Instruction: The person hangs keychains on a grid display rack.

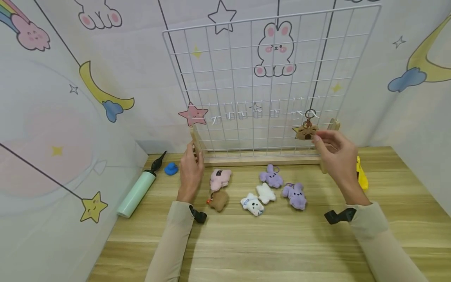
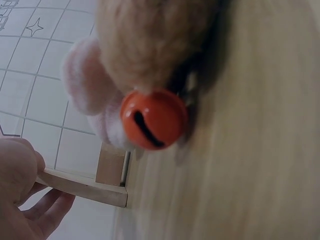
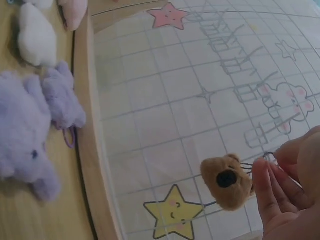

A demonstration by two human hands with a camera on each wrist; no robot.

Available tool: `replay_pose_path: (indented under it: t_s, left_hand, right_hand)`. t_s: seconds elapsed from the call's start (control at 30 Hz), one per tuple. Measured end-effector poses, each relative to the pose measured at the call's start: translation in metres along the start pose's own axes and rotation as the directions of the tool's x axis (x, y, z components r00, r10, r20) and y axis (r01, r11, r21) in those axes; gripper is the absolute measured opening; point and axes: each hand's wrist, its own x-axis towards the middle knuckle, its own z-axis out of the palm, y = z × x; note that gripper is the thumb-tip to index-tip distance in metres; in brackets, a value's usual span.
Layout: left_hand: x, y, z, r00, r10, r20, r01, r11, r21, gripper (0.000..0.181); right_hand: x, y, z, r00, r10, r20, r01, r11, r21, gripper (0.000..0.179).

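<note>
My right hand (image 1: 336, 152) pinches a small brown plush keychain (image 1: 305, 132) at the lower right of the white wire grid rack (image 1: 251, 86). Its metal ring (image 1: 310, 113) is up by a white hook (image 1: 298, 113); whether it is on the hook I cannot tell. In the right wrist view the brown plush (image 3: 225, 184) shows a dark nose, with the fingertips (image 3: 262, 172) at its cord and ring. My left hand (image 1: 192, 170) grips the left wooden upright (image 1: 195, 140) of the rack's stand. The left wrist view shows its fingers (image 2: 55, 207) around that wood.
On the table lie a pink plush (image 1: 220, 179), a brown plush (image 1: 219, 200) with an orange bell (image 2: 154, 120), white plushes (image 1: 266, 193) and purple plushes (image 1: 295, 196). A mint hand pump (image 1: 137, 194) and blue duck (image 1: 171, 169) are left, a yellow item (image 1: 361, 176) right.
</note>
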Motion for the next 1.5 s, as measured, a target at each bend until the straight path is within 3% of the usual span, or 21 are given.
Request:
replay_pose_path:
  t_s: [0.2, 0.4, 0.67, 0.8, 0.93, 1.07, 1.37, 1.5]
  left_hand:
    - [0.001, 0.001, 0.001, 1.0, 0.01, -0.011, -0.009, 1.0, 0.007, 0.045]
    - [0.0, 0.001, 0.0, 1.0, 0.006, -0.011, -0.006, 1.0, 0.004, 0.046]
    - [0.0, 0.0, 0.002, 1.0, 0.017, -0.01, -0.017, 1.0, -0.002, 0.045]
    - [0.0, 0.0, 0.002, 1.0, 0.01, -0.009, -0.01, 1.0, -0.009, 0.045]
    - [0.0, 0.001, 0.001, 1.0, 0.006, -0.008, -0.006, 1.0, -0.013, 0.045]
    - [0.0, 0.001, 0.001, 1.0, 0.002, -0.003, -0.002, 1.0, -0.023, 0.046]
    - [0.0, 0.0, 0.002, 1.0, 0.001, -0.015, -0.001, 1.0, -0.023, 0.044]
    - [0.0, -0.001, 0.004, 1.0, 0.003, -0.016, -0.003, 1.0, -0.019, 0.045]
  right_hand:
    - [-0.019, 0.014, 0.004, 0.992, -0.057, 0.109, 0.066, 0.994, -0.086, 0.023]
    - [-0.035, 0.036, 0.006, 0.967, -0.016, 0.254, 0.071, 0.975, -0.212, 0.02]
    - [-0.042, 0.06, 0.005, 0.867, 0.143, 0.476, 0.078, 0.906, -0.416, 0.012]
    - [-0.043, 0.069, 0.006, 0.81, 0.216, 0.546, 0.056, 0.897, -0.439, 0.022]
    - [-0.044, 0.073, 0.009, 0.76, 0.229, 0.609, 0.064, 0.905, -0.42, 0.022]
    - [-0.044, 0.075, 0.011, 0.75, 0.244, 0.615, 0.045, 0.908, -0.416, 0.013]
    - [-0.043, 0.073, 0.017, 0.74, 0.326, 0.589, -0.016, 0.883, -0.468, 0.009]
    - [-0.043, 0.072, 0.017, 0.717, 0.351, 0.602, -0.03, 0.879, -0.476, 0.01]
